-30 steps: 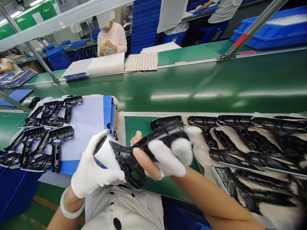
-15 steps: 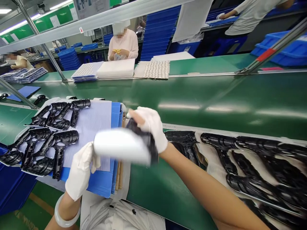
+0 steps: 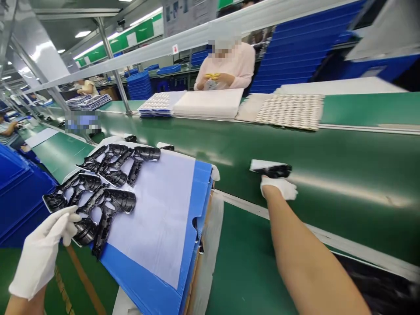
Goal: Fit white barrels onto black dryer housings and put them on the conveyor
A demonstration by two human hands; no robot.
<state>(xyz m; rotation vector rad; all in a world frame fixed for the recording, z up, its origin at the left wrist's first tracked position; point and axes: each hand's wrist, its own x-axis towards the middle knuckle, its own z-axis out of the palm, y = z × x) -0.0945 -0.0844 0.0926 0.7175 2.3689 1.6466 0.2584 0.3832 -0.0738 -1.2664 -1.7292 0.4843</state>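
Fingers bend inward on the white-gloved left hand [image 3: 42, 251], right beside black, pistol-shaped plastic shells [image 3: 121, 201] on a pale lilac sheet [image 3: 160, 210] (whether they pinch one cannot be told). At the white-gloved right hand [image 3: 279, 188], fingers mostly hidden and hold unclear, a white-and-black plastic shell [image 3: 275, 170] is over the smooth green belt [image 3: 354, 148]

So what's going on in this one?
A person in white gloves works at a green belt. Their right hand is stretched out to a black-and-white hair-dryer-shaped housing half over the belt; whether it grips or is releasing it is unclear. Their left hand is beside the black housing halves laid in two rows on a pale sheet. Across the belt, a co-worker handles something yellow.
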